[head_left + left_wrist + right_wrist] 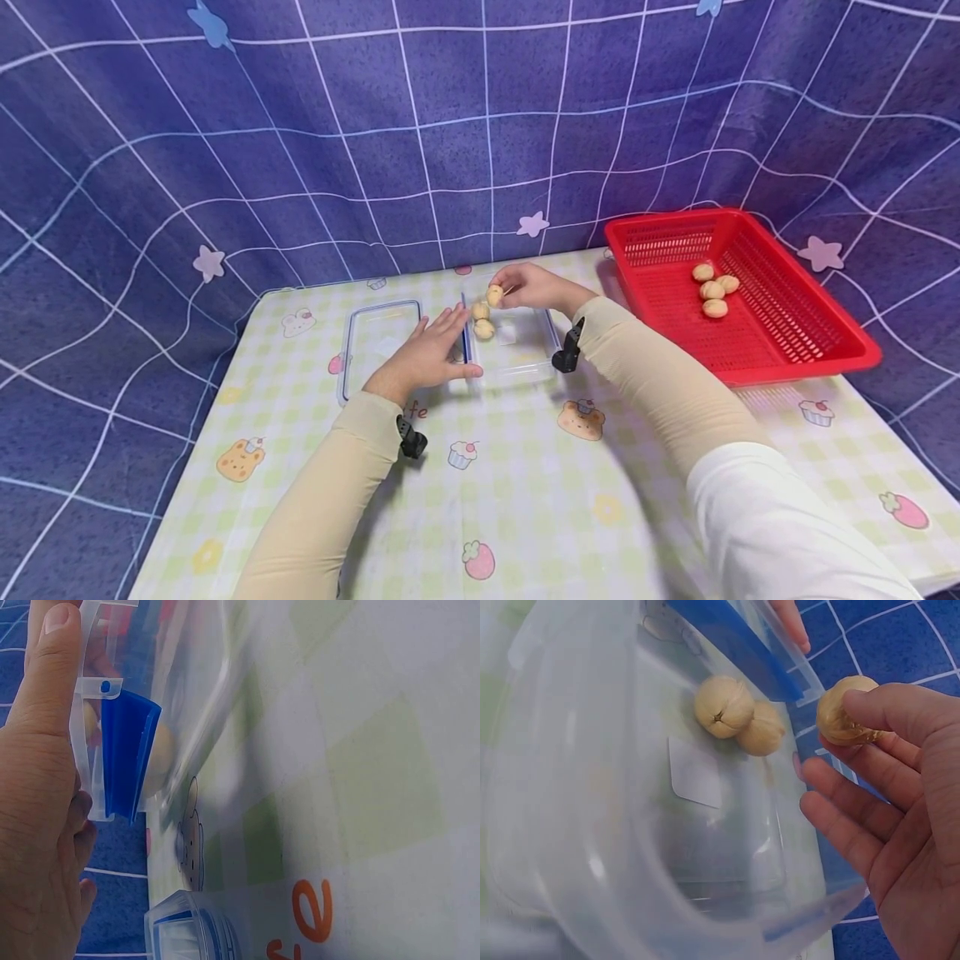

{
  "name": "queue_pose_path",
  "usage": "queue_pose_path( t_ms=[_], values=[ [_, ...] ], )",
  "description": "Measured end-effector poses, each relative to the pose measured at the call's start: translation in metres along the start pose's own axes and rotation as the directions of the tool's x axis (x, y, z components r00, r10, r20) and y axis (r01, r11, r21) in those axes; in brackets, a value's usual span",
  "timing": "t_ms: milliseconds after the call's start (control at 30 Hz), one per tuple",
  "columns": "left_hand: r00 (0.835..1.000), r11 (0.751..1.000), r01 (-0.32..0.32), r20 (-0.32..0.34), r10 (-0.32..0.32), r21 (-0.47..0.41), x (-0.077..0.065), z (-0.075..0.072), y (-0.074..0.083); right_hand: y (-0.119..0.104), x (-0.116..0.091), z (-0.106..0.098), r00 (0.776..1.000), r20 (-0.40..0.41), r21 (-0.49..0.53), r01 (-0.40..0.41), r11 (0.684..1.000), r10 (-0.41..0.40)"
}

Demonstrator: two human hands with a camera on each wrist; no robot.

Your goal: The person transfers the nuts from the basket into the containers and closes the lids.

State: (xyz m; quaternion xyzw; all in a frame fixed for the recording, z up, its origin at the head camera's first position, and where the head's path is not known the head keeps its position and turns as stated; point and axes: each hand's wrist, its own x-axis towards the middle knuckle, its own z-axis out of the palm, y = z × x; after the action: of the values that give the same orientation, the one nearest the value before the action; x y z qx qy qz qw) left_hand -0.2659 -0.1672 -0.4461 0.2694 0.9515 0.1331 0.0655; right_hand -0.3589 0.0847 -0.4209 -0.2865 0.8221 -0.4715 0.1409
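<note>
My right hand [534, 286] pinches a walnut [843, 712] between thumb and fingers, over the far left part of a clear plastic box [517, 371]. Two more walnuts [724, 707] lie together on the box floor, by its left wall. At that side my left hand [435, 350] rests with straight, spread fingers, its thumb by the rim. A blue latch flap [129, 754] hangs from this wall in the left wrist view, close to the hand.
Left of the box lies its clear lid [351, 333] with a blue seal, partly behind my left hand. A red basket [787, 367] with several walnuts [712, 290] stands at the right. The patterned tablecloth [525, 517] meets a blue curtain [450, 150] behind.
</note>
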Motion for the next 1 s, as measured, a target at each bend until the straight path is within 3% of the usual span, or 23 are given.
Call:
queue_pose_path(
  t_ms=[367, 1000],
  values=[
    [1.000, 1.000, 0.007, 0.006, -0.007, 0.006, 0.0000, -0.0001, 0.0013, 0.0087, 0.0066, 0.0030, 1.000, -0.015, -0.054, -0.012, 0.998, 0.011],
    [1.000, 1.000, 0.002, 0.003, -0.002, 0.030, 0.0019, 0.0000, 0.0008, 0.0089, 0.0048, 0.0043, 0.999, -0.037, -0.032, 0.001, 0.999, -0.002]
  ],
)
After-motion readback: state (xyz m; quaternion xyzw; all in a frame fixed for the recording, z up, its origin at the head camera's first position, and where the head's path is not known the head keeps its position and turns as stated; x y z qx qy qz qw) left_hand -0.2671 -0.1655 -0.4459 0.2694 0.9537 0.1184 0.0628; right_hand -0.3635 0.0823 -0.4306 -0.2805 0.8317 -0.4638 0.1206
